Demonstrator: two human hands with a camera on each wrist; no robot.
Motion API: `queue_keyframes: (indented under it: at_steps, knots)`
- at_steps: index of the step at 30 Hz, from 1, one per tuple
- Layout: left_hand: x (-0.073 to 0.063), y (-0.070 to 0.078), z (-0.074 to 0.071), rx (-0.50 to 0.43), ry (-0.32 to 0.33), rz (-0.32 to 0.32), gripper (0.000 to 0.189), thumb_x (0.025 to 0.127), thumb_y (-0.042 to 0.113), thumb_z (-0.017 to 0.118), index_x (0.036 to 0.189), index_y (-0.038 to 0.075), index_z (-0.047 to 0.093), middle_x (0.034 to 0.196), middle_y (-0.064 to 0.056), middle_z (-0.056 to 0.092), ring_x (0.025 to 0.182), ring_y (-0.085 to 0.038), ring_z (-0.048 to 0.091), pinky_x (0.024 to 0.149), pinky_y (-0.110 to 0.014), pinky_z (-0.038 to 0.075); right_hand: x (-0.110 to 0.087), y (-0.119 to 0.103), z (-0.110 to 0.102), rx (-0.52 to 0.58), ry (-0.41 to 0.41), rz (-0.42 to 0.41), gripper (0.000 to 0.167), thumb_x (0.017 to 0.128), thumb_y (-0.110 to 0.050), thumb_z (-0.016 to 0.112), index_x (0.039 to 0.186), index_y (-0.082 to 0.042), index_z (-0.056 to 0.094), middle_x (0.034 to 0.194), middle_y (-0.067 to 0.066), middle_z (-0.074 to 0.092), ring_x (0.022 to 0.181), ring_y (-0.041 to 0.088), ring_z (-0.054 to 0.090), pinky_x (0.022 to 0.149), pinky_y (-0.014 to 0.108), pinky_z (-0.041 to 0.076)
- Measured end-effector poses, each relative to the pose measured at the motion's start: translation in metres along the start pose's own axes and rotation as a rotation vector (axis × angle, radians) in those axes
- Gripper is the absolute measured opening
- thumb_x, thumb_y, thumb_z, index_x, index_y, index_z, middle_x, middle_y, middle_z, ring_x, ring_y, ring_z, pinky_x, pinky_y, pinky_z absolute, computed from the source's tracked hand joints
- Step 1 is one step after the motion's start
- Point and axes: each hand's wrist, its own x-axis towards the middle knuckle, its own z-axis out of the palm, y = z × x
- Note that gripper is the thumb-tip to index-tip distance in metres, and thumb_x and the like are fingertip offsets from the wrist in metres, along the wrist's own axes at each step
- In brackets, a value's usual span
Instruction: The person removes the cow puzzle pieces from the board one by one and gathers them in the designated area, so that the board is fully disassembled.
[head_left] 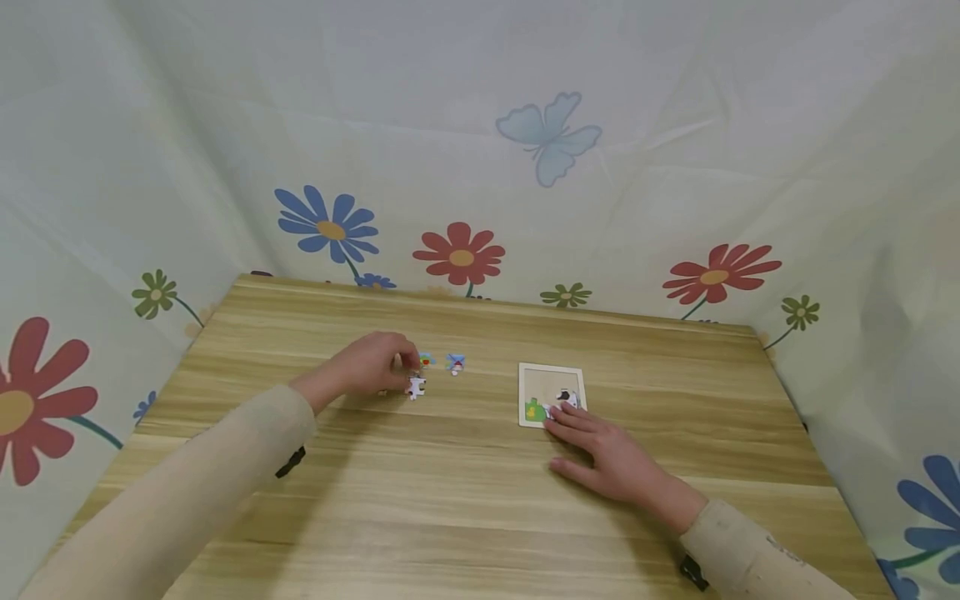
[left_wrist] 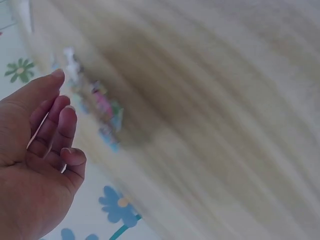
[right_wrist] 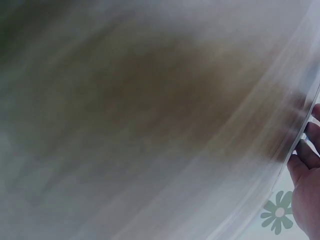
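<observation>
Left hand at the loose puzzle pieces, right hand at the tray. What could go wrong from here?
1. The left hand is right by a white puzzle piece, with other loose pieces close by; it might knock those aside.
2. The right hand reaches over the lower edge of the tray; a push could slide it or perhaps unseat the pieces inside.

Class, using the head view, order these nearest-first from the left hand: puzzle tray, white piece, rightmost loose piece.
1. White piece: at the left hand.
2. Rightmost loose piece: farther right.
3. Puzzle tray: farthest right, at the right hand.
</observation>
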Motion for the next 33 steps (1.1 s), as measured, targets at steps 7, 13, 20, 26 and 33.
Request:
queue_keyframes:
  at_steps: [7, 13, 20, 26, 33]
  knots:
    - [0.013, 0.014, -0.019, -0.046, 0.014, -0.002, 0.022, 0.094, 0.015, 0.083, 0.113, 0.008, 0.077, 0.111, -0.007, 0.074, 0.083, -0.019, 0.062, 0.084, -0.043, 0.054, 0.000, -0.001, -0.001, 0.003, 0.005, -0.008, 0.061, 0.099, -0.044, 0.076, 0.150, -0.013, 0.063, 0.160, 0.006, 0.054, 0.151, 0.029, 0.047, 0.117, 0.052, 0.043]
    - [0.027, 0.039, -0.025, -0.026, 0.007, 0.025, 0.025, 0.095, 0.020, 0.082, 0.117, 0.008, 0.075, 0.112, -0.005, 0.074, 0.086, -0.019, 0.062, 0.087, -0.043, 0.054, 0.001, -0.002, -0.003, 0.000, 0.013, -0.015, 0.060, 0.099, -0.044, 0.075, 0.149, -0.012, 0.064, 0.159, 0.009, 0.054, 0.149, 0.032, 0.048, 0.116, 0.053, 0.043]
    - [0.046, 0.066, -0.017, -0.049, -0.023, 0.061, 0.025, 0.096, 0.020, 0.083, 0.117, 0.009, 0.076, 0.113, -0.006, 0.075, 0.090, -0.020, 0.063, 0.090, -0.041, 0.054, 0.001, -0.002, -0.003, -0.005, 0.001, -0.006, 0.060, 0.100, -0.045, 0.075, 0.149, -0.012, 0.064, 0.160, 0.008, 0.054, 0.150, 0.031, 0.048, 0.116, 0.053, 0.043]
    - [0.063, 0.082, 0.000, -0.036, -0.045, 0.069, 0.025, 0.095, 0.019, 0.084, 0.117, 0.010, 0.077, 0.111, -0.004, 0.075, 0.094, -0.020, 0.064, 0.091, -0.039, 0.055, 0.001, -0.001, -0.004, 0.007, -0.003, -0.009, 0.060, 0.100, -0.044, 0.075, 0.149, -0.013, 0.064, 0.160, 0.008, 0.053, 0.150, 0.029, 0.047, 0.117, 0.052, 0.043]
    - [0.082, 0.098, 0.024, -0.098, -0.085, 0.103, 0.020, 0.096, 0.015, 0.082, 0.114, 0.008, 0.076, 0.107, -0.004, 0.074, 0.101, -0.024, 0.065, 0.093, -0.037, 0.054, 0.001, 0.002, -0.004, 0.016, 0.001, -0.011, 0.058, 0.101, -0.044, 0.074, 0.150, -0.014, 0.063, 0.161, 0.007, 0.053, 0.151, 0.029, 0.047, 0.118, 0.052, 0.042]
